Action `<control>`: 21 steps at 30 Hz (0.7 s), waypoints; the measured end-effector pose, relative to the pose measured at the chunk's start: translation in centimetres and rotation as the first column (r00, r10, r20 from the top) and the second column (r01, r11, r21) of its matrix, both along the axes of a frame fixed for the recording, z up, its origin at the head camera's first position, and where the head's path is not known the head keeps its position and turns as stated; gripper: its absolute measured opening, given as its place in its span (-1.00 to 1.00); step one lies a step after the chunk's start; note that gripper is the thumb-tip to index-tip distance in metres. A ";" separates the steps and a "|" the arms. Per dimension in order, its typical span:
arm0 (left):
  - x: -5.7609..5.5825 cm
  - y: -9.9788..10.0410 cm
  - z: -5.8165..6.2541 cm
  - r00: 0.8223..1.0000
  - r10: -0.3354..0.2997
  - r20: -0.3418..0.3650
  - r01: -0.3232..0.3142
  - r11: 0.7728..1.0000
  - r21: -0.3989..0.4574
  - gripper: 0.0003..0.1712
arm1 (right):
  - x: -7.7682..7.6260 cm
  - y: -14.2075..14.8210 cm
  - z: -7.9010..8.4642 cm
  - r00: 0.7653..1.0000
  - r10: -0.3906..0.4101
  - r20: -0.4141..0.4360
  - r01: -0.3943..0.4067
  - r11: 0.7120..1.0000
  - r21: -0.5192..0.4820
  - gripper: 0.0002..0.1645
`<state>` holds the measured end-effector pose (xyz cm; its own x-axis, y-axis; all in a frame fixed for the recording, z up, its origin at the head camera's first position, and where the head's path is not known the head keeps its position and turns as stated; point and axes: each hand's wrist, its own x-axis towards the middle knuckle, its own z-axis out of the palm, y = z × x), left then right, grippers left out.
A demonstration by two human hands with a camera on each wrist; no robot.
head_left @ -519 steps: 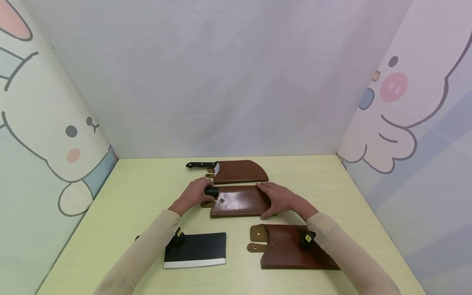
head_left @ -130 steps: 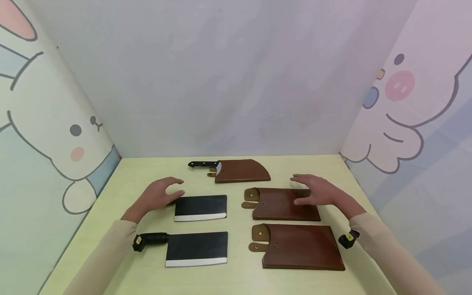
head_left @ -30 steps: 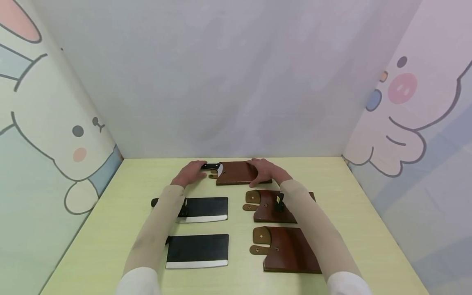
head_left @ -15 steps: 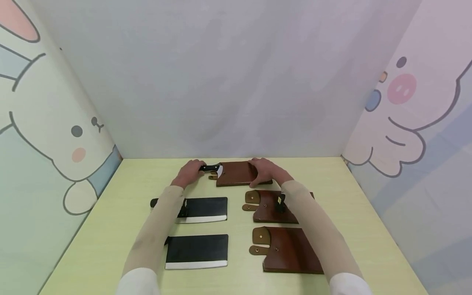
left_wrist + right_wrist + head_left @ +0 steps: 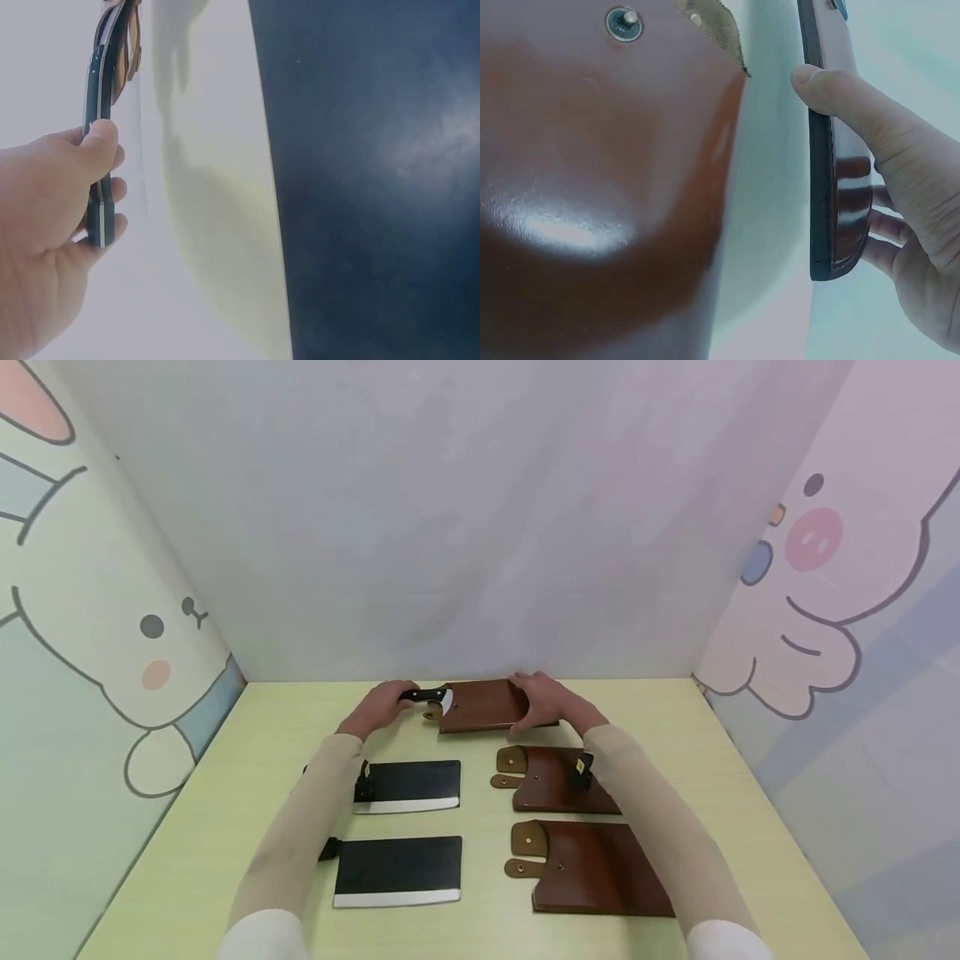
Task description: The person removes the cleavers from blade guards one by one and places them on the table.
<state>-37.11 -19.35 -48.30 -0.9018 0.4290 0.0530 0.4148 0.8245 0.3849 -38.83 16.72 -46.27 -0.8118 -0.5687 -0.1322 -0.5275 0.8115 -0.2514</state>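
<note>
At the back of the table, a knife sits in a brown leather sheath (image 5: 480,706), blade covered except for a small bright part by the handle. My left hand (image 5: 378,706) grips its black riveted handle (image 5: 94,82), thumb on the near side and fingers round behind. With my right hand (image 5: 546,700) I hold the sheath's rounded right end between thumb and fingers. In the right wrist view that same sheath (image 5: 847,142) is seen edge-on. Knife and sheath look slightly raised above the tabletop.
Two bare cleavers, a rear one (image 5: 420,781) and a front one (image 5: 401,867), lie at left, handles mostly hidden by my left arm. Two brown sheaths, a rear one (image 5: 551,777) and a front one (image 5: 592,868), lie at right under my right forearm. Behind stands a pale wall (image 5: 480,568).
Since 17.3 s ago the middle cleaver has come out of its sheath, and both lie apart. My hands moved to the back knife and, within the last half second, raised it slightly with its sheath.
</note>
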 end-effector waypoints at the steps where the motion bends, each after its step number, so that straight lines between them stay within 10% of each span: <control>1: 0.0 -0.1 0.1 1.000 -0.002 -0.001 0.002 1.000 0.005 -0.58 | 0.0 0.0 0.1 1.000 -0.001 -0.004 0.001 1.000 -0.003 0.44; 21: 0.6 -0.8 1.4 1.000 0.004 0.024 -0.009 0.976 0.218 -0.55 | 1.1 0.6 1.7 0.998 0.045 -0.053 -0.050 0.995 -0.092 0.36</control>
<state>-36.54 -20.11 -46.90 -0.9066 0.4035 0.1237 0.3986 0.7224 0.5650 -37.71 17.32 -44.62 -0.7880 -0.6146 -0.0359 -0.5790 0.7595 -0.2965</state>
